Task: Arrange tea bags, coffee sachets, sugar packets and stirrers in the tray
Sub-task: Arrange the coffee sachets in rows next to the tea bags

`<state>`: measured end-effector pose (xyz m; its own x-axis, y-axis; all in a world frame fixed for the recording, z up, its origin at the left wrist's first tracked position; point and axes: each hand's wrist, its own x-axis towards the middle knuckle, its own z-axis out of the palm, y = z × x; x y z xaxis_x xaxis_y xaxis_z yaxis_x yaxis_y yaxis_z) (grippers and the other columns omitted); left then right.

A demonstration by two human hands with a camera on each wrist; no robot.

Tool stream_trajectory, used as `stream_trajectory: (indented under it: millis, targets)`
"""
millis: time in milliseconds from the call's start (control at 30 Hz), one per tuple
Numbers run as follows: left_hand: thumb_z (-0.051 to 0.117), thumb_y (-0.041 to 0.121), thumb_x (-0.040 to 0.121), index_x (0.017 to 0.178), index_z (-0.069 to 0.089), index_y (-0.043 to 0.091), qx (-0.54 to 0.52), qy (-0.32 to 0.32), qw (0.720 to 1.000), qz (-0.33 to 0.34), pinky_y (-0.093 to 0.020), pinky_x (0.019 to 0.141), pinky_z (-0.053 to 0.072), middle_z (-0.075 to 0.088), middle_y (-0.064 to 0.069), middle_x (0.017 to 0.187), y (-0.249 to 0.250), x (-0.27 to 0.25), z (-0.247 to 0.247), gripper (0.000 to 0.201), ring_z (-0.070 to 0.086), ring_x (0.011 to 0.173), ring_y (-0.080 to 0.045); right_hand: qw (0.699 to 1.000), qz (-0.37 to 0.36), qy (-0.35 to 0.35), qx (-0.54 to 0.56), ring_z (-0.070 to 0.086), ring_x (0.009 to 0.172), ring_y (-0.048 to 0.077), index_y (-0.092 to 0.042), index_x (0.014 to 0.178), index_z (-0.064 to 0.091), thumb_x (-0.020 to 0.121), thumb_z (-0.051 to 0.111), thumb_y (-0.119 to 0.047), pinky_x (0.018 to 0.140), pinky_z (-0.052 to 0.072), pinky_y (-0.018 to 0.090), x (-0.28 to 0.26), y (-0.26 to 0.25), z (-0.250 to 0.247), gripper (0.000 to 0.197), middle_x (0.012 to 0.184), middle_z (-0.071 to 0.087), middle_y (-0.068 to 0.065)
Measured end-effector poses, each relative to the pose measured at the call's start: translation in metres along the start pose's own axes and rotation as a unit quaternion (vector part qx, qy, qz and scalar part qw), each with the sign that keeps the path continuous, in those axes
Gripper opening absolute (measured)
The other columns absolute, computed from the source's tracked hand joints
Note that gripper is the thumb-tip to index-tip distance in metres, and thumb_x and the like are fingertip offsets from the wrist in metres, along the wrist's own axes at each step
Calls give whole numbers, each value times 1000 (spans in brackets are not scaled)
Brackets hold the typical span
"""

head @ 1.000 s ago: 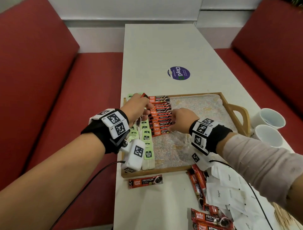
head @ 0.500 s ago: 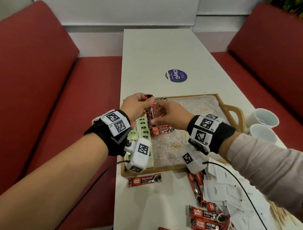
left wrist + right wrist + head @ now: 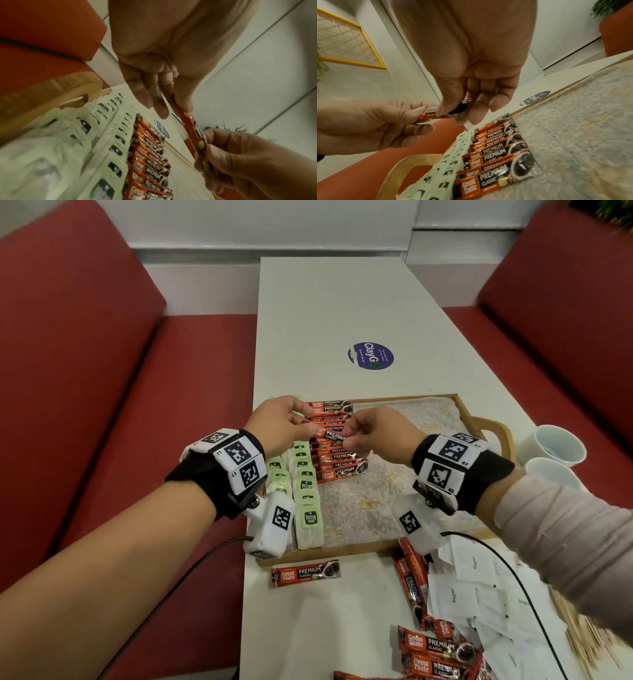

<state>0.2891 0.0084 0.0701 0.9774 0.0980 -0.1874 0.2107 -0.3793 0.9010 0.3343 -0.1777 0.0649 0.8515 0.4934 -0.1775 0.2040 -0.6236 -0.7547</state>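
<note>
Red sachet (image 3: 330, 435): being held in the air just above the coffee row, one end in each hand.
Left grip: left hand (image 3: 279, 422) is pinching the orange end between thumb and forefinger, other fingers curling loosely.
Right grip: right hand (image 3: 375, 436) is pinching the dark end with its fingertips.
Coffee row (image 3: 337, 455): sachets are lying overlapped in the tray (image 3: 493, 436), print up, just beside the green tea bags (image 3: 306, 484).
Doing it well: I judge the sachet is being squared before going back down; keeping it flat, print up and parallel to its neighbours, then lowering both ends together, should spare the row a nudge.
Still waiting: more sachets (image 3: 435, 648), sugar packets (image 3: 476, 583) and stirrers (image 3: 582, 631) are lying on the worktop (image 3: 342, 309) outside the tray.
</note>
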Motion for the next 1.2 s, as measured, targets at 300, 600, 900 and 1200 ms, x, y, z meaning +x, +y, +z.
stream_trajectory:
  millis: [300, 600, 900, 1200]
  targets:
    - [76, 7, 77, 96, 60, 23, 141, -52, 989, 2, -40, 87, 54, 67, 6, 96, -11, 4, -1, 29, 64, 82, -10, 983, 52, -26, -174, 57, 68, 10, -11, 86, 73, 75, 78, -11, 66, 44, 21, -3, 17, -5, 12, 72, 64, -5]
    - [77, 12, 76, 96, 61, 24, 178, -53, 983, 9, -32, 82, 54, 66, 7, 97, -17, 7, -2, 28, 61, 84, -6, 972, 71, -53, -220, 59, 69, 10, -8, 80, 70, 70, 79, -6, 67, 48, 23, 1, 23, 14, 13, 65, 60, -10]
    - [77, 12, 76, 103, 64, 19, 188, -53, 981, 16, -19, 75, 47, 65, 7, 95, -16, 7, 1, 31, 61, 91, -7, 959, 85, -58, -266, 60, 76, 16, -16, 74, 66, 72, 77, -15, 64, 41, 23, 9, 22, 20, 12, 77, 65, 0]
    - [77, 13, 76, 105, 64, 18, 205, -53, 977, 21, -7, 64, 38, 65, 8, 96, -12, 1, 5, 33, 57, 82, -1, 961, 81, -54, -257, 58, 73, 13, -17, 75, 66, 74, 78, -17, 61, 39, 22, 9, 22, 20, 11, 73, 63, -6]
